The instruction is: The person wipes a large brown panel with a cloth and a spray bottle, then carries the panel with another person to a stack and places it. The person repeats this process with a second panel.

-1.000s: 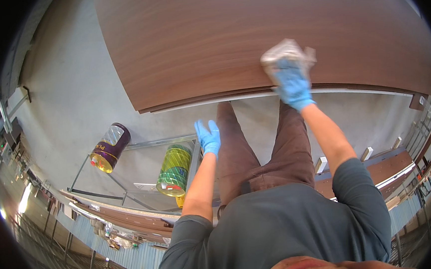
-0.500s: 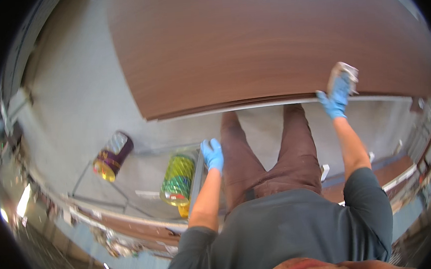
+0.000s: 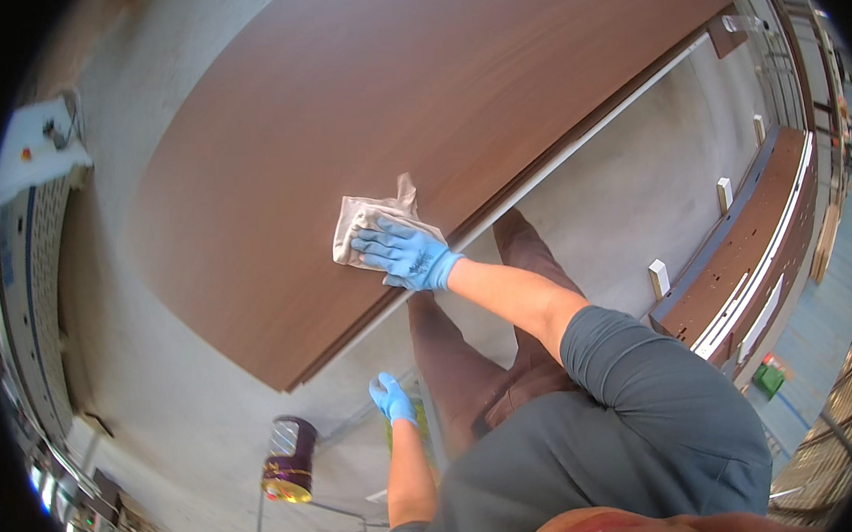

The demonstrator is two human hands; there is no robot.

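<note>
A white cloth [image 3: 352, 227] lies bunched on a large brown wood-look panel [image 3: 364, 92], near its close edge. My right hand [image 3: 410, 255], in a blue glove, presses the cloth down with its fingers spread over it. The right arm reaches across to the left in front of my body. My left hand [image 3: 393, 400], also gloved in blue, hangs below the panel's near edge, touching nothing that I can see. Its fingers are partly bent and apart from the thumb. The panel rests on a stack of similar panels, seen as a dark layered edge.
A purple and gold can [image 3: 289, 458] stands low on the left beside a thin metal frame [image 3: 316, 531]. A yellow-green container is mostly hidden behind my left forearm. Brown boards [image 3: 740, 234] with white blocks [image 3: 658, 277] lie on the right. A perforated machine [image 3: 42, 283] stands far left.
My right hand has swept the cloth from the panel's right part over to the left. My view has turned, so the panel now slants. The left hand stays low, off the panel.
</note>
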